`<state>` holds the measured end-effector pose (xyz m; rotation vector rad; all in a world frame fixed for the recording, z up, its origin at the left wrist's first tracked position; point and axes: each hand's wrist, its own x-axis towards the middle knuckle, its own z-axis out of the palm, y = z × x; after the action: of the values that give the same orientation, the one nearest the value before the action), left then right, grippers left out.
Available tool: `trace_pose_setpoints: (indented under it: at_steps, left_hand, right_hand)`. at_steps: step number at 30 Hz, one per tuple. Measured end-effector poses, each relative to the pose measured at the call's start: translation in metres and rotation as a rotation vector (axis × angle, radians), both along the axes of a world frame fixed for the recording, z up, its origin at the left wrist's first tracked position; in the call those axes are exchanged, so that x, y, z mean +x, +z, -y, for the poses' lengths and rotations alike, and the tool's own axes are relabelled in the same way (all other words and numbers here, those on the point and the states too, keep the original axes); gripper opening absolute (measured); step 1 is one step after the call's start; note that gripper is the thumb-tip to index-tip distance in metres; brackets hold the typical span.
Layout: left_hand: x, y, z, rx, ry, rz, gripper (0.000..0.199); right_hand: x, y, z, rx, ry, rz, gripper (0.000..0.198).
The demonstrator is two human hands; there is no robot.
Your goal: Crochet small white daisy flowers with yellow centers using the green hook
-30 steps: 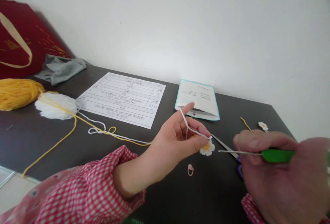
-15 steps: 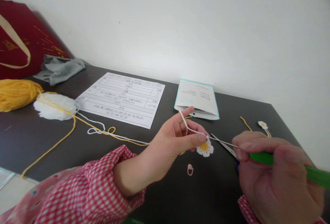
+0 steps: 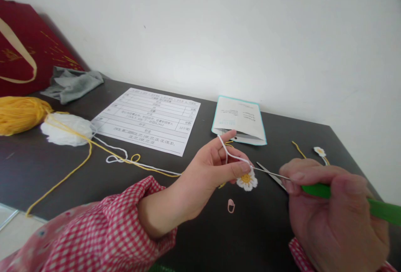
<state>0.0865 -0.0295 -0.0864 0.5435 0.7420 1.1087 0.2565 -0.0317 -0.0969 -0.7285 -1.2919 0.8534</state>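
Observation:
Between thumb and fingers, my left hand (image 3: 216, 167) pinches a small crocheted flower (image 3: 247, 179) with white petals and a yellow centre. White yarn (image 3: 228, 151) loops over its raised index finger and runs down to the flower's top edge. My right hand (image 3: 335, 209) grips the green handle of a crochet hook (image 3: 316, 190). The hook's thin metal shaft points left, its tip at the white yarn by the flower's upper edge. Below the flower, a pink stitch marker (image 3: 231, 206) lies on the dark table. Scissors (image 3: 272, 176) lie partly hidden behind my right hand.
White (image 3: 67, 129) and yellow yarn skeins (image 3: 23, 115) sit at the left, strands trailing toward my left wrist. Behind are a printed sheet (image 3: 147, 121), a white pouch (image 3: 239, 117), a grey cloth (image 3: 73, 84) and a red bag (image 3: 31, 46). Another small flower (image 3: 319, 151) lies right.
The flower has shifted slightly left and turned a little in my left hand. My right hand and the crochet hook have moved slightly left.

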Motion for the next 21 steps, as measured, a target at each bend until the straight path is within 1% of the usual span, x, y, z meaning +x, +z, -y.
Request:
trace_pose_setpoints:
  at_steps: [13, 17, 19, 21]
  left_hand:
    - [0.0011, -0.0015, -0.0002, -0.002, 0.006, -0.002, 0.078]
    - [0.0014, -0.0018, -0.0005, 0.007, 0.006, 0.003, 0.079]
    - [0.0017, -0.0019, -0.0003, 0.005, 0.008, 0.008, 0.081]
    - [0.0021, -0.0026, -0.0006, 0.002, 0.011, 0.007, 0.084]
  right_hand:
    - [0.0005, -0.0024, 0.0015, -0.016, -0.004, 0.012, 0.032]
    - [-0.0001, 0.0009, 0.0034, -0.043, -0.011, 0.021, 0.033]
    - [-0.0008, 0.0030, 0.0055, -0.073, -0.031, 0.036, 0.032]
    - [-0.0016, 0.0046, 0.0079, -0.071, -0.052, 0.060, 0.030]
